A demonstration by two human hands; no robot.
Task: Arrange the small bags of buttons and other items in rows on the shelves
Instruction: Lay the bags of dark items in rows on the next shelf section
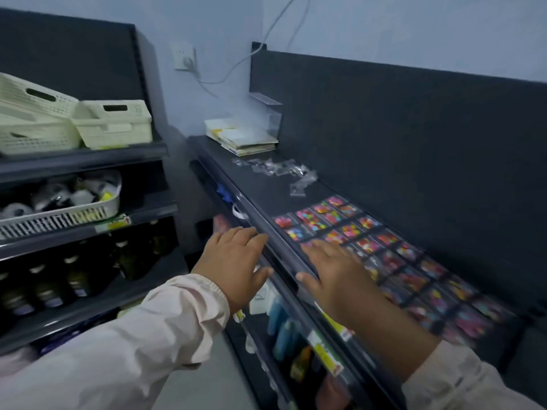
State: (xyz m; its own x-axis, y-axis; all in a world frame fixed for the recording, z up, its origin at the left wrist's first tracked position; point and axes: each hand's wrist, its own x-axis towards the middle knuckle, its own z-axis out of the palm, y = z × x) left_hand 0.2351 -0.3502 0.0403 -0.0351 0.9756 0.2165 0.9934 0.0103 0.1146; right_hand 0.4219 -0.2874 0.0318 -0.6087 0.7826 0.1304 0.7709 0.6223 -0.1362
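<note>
Several small clear bags of bright coloured buttons point(340, 224) lie in neat rows on the dark top shelf point(266, 187), running from its middle toward the right. A loose scatter of clear bags point(284, 170) lies farther back on the same shelf. My left hand point(236, 261) hangs just off the shelf's front edge with fingers straight and holds nothing. My right hand point(334, 270) lies flat over the near rows, fingers spread, its thumb at the front lip. It hides some of the bags beneath it.
A stack of flat packets point(245, 137) and a clear plastic box point(266, 113) sit at the shelf's far end. Lower shelves hold coloured bottles point(284, 332). On the left rack stand cream baskets point(112, 122), a white basket point(59, 208) and dark bottles point(74, 279).
</note>
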